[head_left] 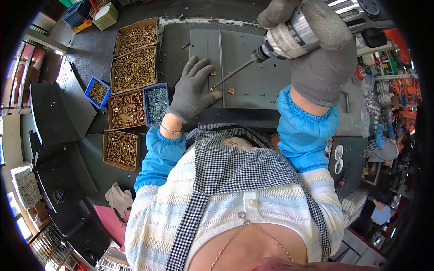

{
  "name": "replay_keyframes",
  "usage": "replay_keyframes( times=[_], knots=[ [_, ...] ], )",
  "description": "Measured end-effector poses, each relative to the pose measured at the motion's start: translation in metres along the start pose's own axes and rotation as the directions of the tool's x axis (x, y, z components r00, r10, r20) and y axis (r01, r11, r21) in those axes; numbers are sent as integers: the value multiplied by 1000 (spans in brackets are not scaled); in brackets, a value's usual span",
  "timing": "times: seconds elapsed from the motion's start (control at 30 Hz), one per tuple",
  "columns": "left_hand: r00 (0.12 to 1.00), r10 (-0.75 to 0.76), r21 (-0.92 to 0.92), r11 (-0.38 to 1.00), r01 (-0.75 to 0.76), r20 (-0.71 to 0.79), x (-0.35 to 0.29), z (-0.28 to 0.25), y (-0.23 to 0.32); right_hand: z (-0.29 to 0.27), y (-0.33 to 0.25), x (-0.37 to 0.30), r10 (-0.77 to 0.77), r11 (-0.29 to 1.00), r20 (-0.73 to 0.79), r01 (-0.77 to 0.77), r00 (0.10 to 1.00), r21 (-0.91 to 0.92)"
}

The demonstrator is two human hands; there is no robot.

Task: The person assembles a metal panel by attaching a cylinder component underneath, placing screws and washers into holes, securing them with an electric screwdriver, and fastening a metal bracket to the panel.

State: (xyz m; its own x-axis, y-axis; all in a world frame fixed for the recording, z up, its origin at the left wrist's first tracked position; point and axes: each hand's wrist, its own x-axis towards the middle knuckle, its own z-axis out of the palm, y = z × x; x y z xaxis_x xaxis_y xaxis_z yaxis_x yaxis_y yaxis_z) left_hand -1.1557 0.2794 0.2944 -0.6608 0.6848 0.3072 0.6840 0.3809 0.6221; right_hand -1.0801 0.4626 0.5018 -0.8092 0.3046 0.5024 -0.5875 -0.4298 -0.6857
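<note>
A dark grey flat metal panel (248, 47) lies on the bench in front of me. My gloved left hand (192, 90) rests flat over its left edge, fingers spread, thumb beside a small brass-coloured screw (213, 89). In my gloved right hand (327, 58) is a silver power screwdriver (289, 39), tilted down to the left. Its long thin bit (237, 71) reaches the screw near my left thumb. A copper-coloured fastener (231, 91) sits to the right of that screw. Another fastener (214, 73) is by my left fingertips.
Cardboard boxes of brass-coloured screws (134, 67) stand to the left. A blue bin of silvery nuts or washers (157, 103) is beside my left wrist, and a smaller blue bin (97, 91) stands farther left. Black metal sheets (58, 108) lean at the left. Other people (384, 144) are at the far right.
</note>
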Motion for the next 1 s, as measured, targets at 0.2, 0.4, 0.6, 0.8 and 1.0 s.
replay_keyframes(
  times=[0.2, 0.4, 0.6, 0.8, 1.0],
  knots=[
    [1000, -4, -14, 1000, 4, -4, -2, 0, -3, 4, 10, -1, 39, 954, -53, -22, 998, 298],
    [1000, -1, 5, 1000, 1, 3, -2, 1, -3, -1, 5, -1, 84, 983, 260, -123, 962, 138],
    [999, 41, 10, 999, -42, 20, -1, -3, -5, 3, 13, 17, 208, 913, 472, -344, 857, 221],
    [994, 84, -65, 995, -79, 72, -9, -9, -2, -5, 27, 35, 108, 958, 533, -230, 839, 168],
    [993, 97, -59, 994, -93, 72, -10, -8, -3, -2, 30, 35, 157, 979, 440, -197, 884, 47]
  ],
)
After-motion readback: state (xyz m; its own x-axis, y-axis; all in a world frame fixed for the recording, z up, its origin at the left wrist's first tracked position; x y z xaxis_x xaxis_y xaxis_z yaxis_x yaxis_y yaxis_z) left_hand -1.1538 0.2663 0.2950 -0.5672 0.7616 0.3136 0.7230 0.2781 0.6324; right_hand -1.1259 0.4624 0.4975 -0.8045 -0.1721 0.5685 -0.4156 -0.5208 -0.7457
